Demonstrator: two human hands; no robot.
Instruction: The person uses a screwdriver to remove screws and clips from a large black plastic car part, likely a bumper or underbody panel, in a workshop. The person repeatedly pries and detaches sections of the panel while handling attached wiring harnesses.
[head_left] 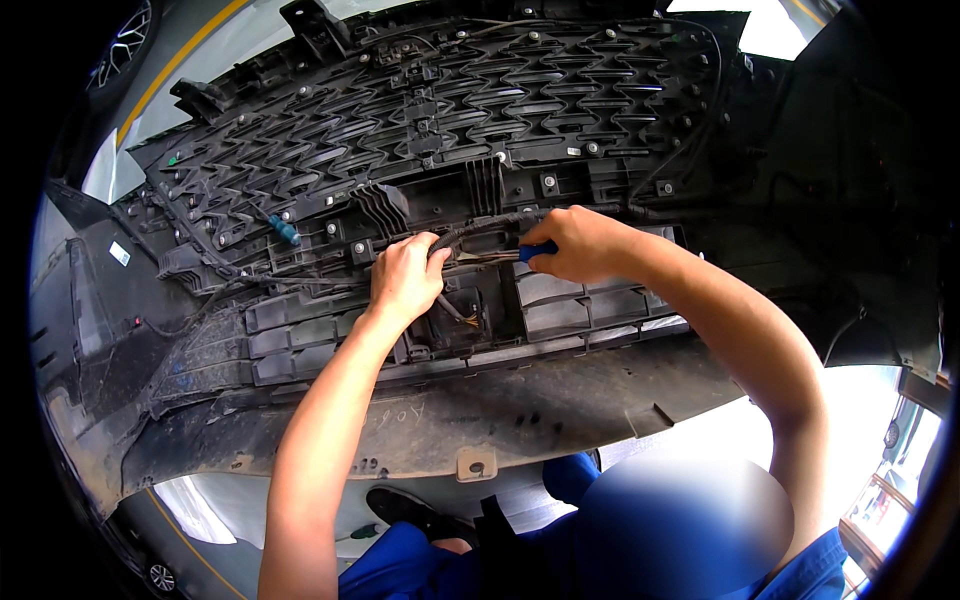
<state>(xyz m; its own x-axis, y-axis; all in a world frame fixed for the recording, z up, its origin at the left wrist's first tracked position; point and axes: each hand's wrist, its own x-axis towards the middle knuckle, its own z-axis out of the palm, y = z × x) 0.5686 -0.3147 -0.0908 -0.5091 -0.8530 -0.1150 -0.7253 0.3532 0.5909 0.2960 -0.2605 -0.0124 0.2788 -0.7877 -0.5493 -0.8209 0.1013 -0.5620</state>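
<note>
The inner side of a black car bumper with its grille [420,120] lies in front of me. My left hand [405,275] is closed round a black wiring harness [475,228] near the bumper's middle. Just to its right, my right hand [575,245] grips the blue handle of a screwdriver [538,250]. Its thin shaft points left toward the left fingers; the tip is hard to make out there. Below the left hand, a cable [458,308] ends in loose yellowish wires over a dark square recess.
A teal-handled tool [284,230] lies on the grille's left side. Ribbed brackets [383,210] and several bolts stand up from the frame. The bumper's dusty lower lip [540,400] runs along the near side, above my shoe [415,512]. A car wheel [122,40] shows at the far left.
</note>
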